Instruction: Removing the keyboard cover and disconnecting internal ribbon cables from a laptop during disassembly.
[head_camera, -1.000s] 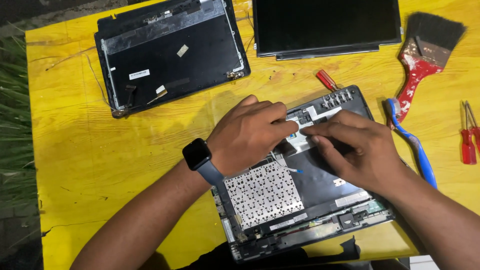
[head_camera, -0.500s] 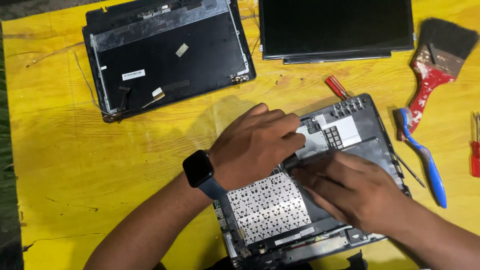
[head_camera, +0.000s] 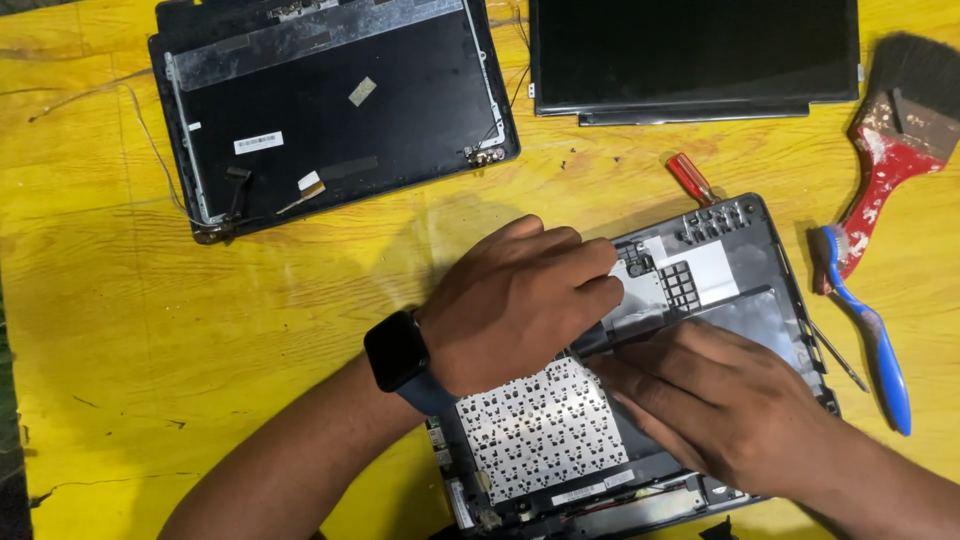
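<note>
Both my hands, left hand and right hand, press flat, grasping nothing, on the base; lid and screen already off, keyboard remaining.

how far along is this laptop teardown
Done: the lid cover and the screen panel lie apart from the base at the back of the yellow table. In hand: the left hand and right hand both press on the opened laptop base, where the keyboard's metal backing shows. Left: the keyboard and parts at the base's lower edge still sit in the base; screws are too small to judge.
</note>
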